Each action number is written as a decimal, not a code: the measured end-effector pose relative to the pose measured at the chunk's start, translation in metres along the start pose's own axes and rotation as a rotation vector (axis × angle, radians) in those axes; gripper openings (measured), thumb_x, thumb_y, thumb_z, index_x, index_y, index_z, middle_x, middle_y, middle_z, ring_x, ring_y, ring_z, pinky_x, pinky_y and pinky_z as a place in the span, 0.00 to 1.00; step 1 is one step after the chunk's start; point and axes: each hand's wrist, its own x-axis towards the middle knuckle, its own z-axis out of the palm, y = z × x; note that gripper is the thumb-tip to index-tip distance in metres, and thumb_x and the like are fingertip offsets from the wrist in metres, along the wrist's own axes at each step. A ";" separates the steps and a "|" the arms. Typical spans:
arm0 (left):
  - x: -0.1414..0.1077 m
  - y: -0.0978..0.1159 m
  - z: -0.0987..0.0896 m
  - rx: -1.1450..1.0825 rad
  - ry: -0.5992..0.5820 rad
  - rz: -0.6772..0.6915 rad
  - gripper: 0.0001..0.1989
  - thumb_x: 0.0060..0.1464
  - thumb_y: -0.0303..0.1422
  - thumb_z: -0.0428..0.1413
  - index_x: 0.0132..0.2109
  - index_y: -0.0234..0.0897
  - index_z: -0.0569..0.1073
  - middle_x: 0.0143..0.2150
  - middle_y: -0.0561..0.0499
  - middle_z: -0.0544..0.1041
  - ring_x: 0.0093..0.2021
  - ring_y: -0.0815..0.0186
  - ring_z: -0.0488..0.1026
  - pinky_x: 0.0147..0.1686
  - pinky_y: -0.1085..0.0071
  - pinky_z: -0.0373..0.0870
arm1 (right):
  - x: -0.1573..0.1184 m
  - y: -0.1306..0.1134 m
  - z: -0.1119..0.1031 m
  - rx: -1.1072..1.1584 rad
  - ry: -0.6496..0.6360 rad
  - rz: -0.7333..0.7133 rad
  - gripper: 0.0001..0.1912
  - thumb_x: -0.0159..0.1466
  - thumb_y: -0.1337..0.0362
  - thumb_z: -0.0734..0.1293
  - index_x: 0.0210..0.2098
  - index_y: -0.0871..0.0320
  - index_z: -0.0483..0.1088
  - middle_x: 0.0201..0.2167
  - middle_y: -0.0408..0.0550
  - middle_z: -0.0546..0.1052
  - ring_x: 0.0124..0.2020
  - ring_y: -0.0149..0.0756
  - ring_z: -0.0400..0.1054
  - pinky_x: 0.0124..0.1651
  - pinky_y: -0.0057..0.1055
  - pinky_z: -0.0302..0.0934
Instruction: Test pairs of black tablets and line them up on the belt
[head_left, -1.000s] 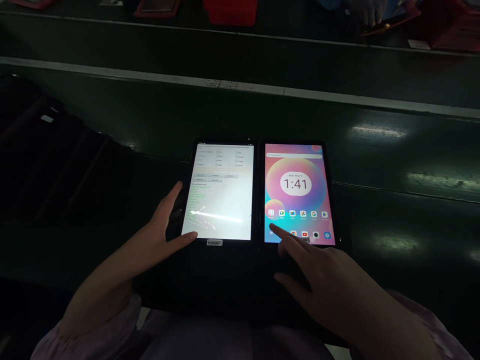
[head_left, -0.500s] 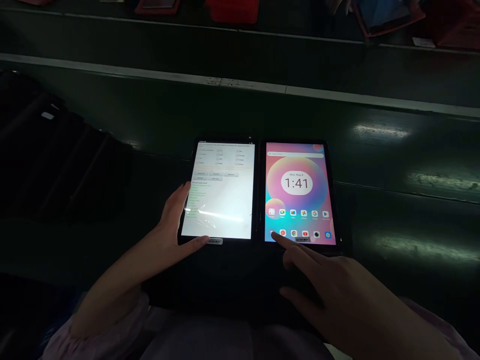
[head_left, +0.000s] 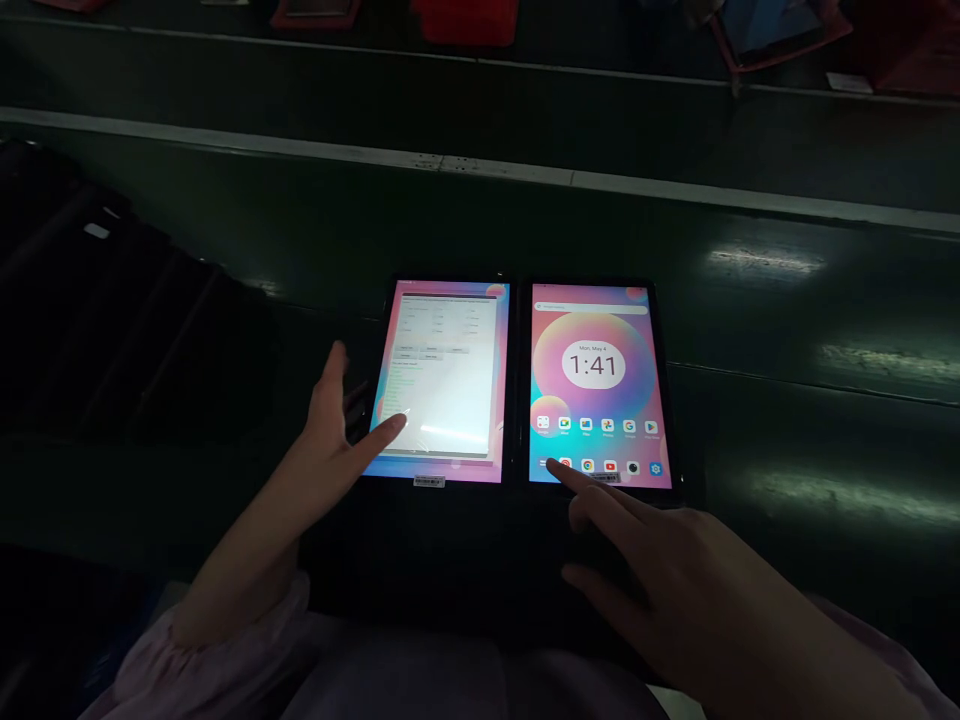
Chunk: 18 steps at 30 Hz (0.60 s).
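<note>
Two lit tablets lie side by side on a dark green surface. On the left tablet (head_left: 450, 400), a white page with buttons and green text shows as a shrunken window over a pink and blue wallpaper. My left hand (head_left: 330, 435) is open, its thumb over the lower left of that screen and its fingers spread beyond the left edge. The right tablet (head_left: 596, 390) displays a home screen with a clock at 1:41 and app icons. My right hand (head_left: 645, 550) has its index finger stretched to the lower left icon; its other fingers are partly curled.
A pale strip (head_left: 510, 172) runs across the surface behind the tablets. Past it, red trays (head_left: 465, 22) stand along the far edge, one at the right holding a dark flat item (head_left: 780, 30). Dark slabs (head_left: 82, 270) stand in a row at the left.
My left thumb has moved up from the left tablet's bottom edge onto its screen, and the fingers have left its side. The full-screen page has shrunk into a window. My right hand has barely moved.
</note>
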 end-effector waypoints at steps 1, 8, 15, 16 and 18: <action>0.001 -0.001 -0.003 -0.034 -0.010 0.000 0.63 0.51 0.63 0.61 0.81 0.47 0.38 0.83 0.37 0.44 0.79 0.33 0.52 0.69 0.33 0.61 | 0.000 0.000 0.000 0.005 0.004 -0.003 0.29 0.66 0.67 0.69 0.66 0.58 0.70 0.43 0.46 0.88 0.23 0.37 0.80 0.22 0.32 0.71; 0.002 -0.020 -0.016 -0.117 -0.038 -0.045 0.62 0.43 0.57 0.67 0.79 0.48 0.52 0.83 0.42 0.48 0.79 0.35 0.51 0.67 0.41 0.69 | 0.000 0.001 0.003 0.025 -0.022 0.006 0.23 0.66 0.66 0.71 0.61 0.56 0.74 0.46 0.46 0.87 0.25 0.38 0.81 0.21 0.34 0.74; 0.003 -0.020 -0.025 -0.132 -0.150 -0.105 0.56 0.31 0.54 0.71 0.70 0.46 0.70 0.79 0.43 0.62 0.78 0.34 0.56 0.69 0.45 0.66 | 0.000 0.004 0.004 0.044 0.024 -0.030 0.30 0.69 0.67 0.67 0.70 0.61 0.65 0.40 0.43 0.87 0.24 0.36 0.81 0.22 0.32 0.72; 0.004 -0.021 -0.026 -0.126 -0.157 -0.088 0.55 0.31 0.55 0.71 0.69 0.47 0.71 0.78 0.43 0.63 0.77 0.35 0.57 0.70 0.45 0.65 | 0.001 0.004 0.004 0.052 0.036 -0.039 0.30 0.70 0.67 0.66 0.70 0.61 0.64 0.40 0.43 0.87 0.25 0.36 0.81 0.22 0.31 0.72; 0.004 -0.023 -0.027 -0.138 -0.164 -0.077 0.55 0.32 0.55 0.71 0.69 0.48 0.71 0.76 0.44 0.66 0.77 0.37 0.59 0.69 0.46 0.65 | 0.001 0.003 0.003 0.062 0.055 -0.054 0.28 0.72 0.67 0.64 0.71 0.62 0.63 0.40 0.44 0.87 0.26 0.34 0.82 0.23 0.30 0.73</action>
